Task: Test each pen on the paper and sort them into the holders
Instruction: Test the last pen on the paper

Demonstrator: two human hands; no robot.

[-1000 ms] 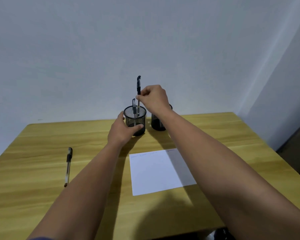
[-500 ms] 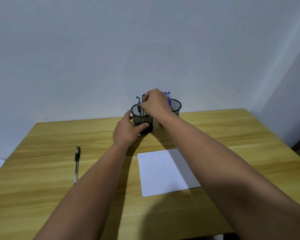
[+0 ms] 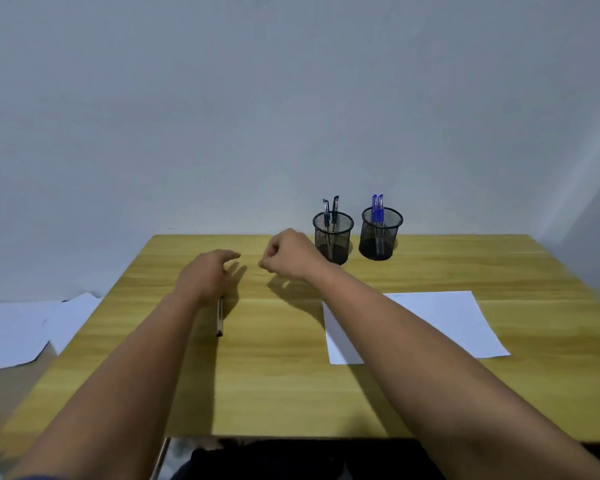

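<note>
Two black mesh holders stand at the table's far edge. The left holder (image 3: 333, 237) has two black pens (image 3: 330, 211) in it; the right holder (image 3: 380, 233) has two blue pens (image 3: 377, 207). A white paper (image 3: 444, 320) lies to the right, partly under my right forearm. One loose pen (image 3: 220, 317) lies on the wood, its top end hidden under my left hand (image 3: 205, 277), which hovers over it with fingers apart, holding nothing. My right hand (image 3: 290, 254) is loosely curled, empty, left of the left holder.
The wooden table (image 3: 291, 375) has its left edge close to the loose pen. White sheets (image 3: 18, 330) lie on a lower surface off the left side. A grey wall rises right behind the holders.
My right hand has let go of the black pen in the left holder and pulled back left. My left hand has left the holder and moved over the loose pen. The view shifted left.
</note>
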